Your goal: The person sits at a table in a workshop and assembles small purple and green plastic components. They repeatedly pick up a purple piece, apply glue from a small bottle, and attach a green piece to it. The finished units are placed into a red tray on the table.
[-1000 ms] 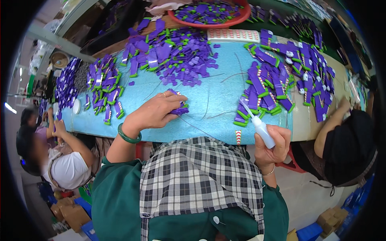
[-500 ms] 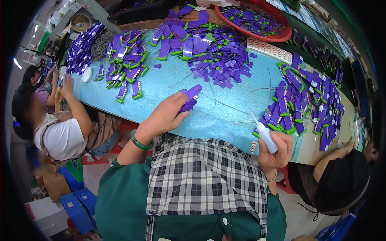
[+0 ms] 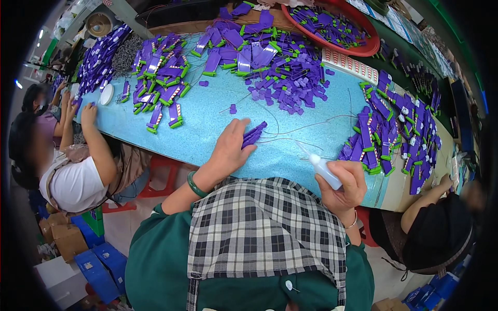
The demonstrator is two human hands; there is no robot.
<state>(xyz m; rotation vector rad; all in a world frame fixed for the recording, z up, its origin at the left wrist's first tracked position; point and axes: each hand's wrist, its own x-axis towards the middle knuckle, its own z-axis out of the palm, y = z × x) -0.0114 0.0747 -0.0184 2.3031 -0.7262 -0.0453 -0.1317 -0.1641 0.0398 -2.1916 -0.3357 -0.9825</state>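
My left hand is closed around a purple plastic part, gripped between thumb and fingers just above the blue table top. The part is turned on edge, showing a ridged side. My right hand holds a small translucent squeeze bottle with a thin pointed nozzle. The nozzle points up and left toward the purple part, apart from it. Thin dark wires lie on the table between the hands. A small purple piece lies just beyond my left fingers.
Purple-and-green parts lie in a left pile, a far pile and a right pile. Small purple pieces lie before a red basin and a striped sticker sheet. Co-workers sit on both sides.
The purple part in my left hand has turned from flat to on edge. My right hand has brought the bottle left, closer to it. A small purple piece now shows beyond my left hand.
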